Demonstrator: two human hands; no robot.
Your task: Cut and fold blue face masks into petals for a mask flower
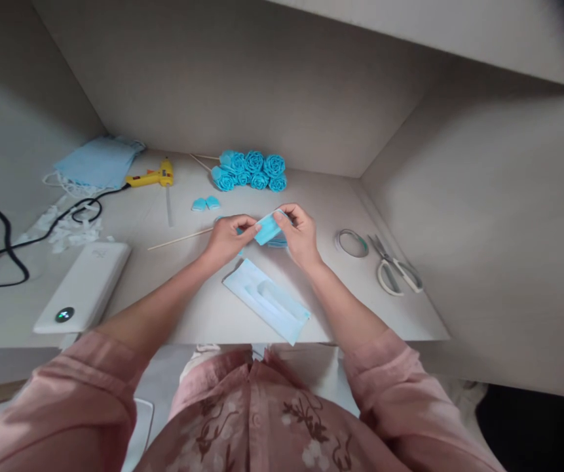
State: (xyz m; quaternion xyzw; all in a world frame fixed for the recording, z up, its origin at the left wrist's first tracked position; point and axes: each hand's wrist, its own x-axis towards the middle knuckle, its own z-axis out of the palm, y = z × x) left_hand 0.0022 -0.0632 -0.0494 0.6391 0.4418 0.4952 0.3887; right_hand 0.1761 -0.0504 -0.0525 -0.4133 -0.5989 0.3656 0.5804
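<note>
Over the pale desktop [394,321] (walled on three sides), both hands [230,239] [304,236] pinch blue fabric [268,229].

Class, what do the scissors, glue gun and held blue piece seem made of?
Scissors: apparently metal blades, by their grey sheen; pale, smooth handles, probably plastic. Glue gun: likely hard plastic, given its moulded yellow form. Blue piece: matte, perhaps nonwoven fabric, judging by its soft folds.
</note>
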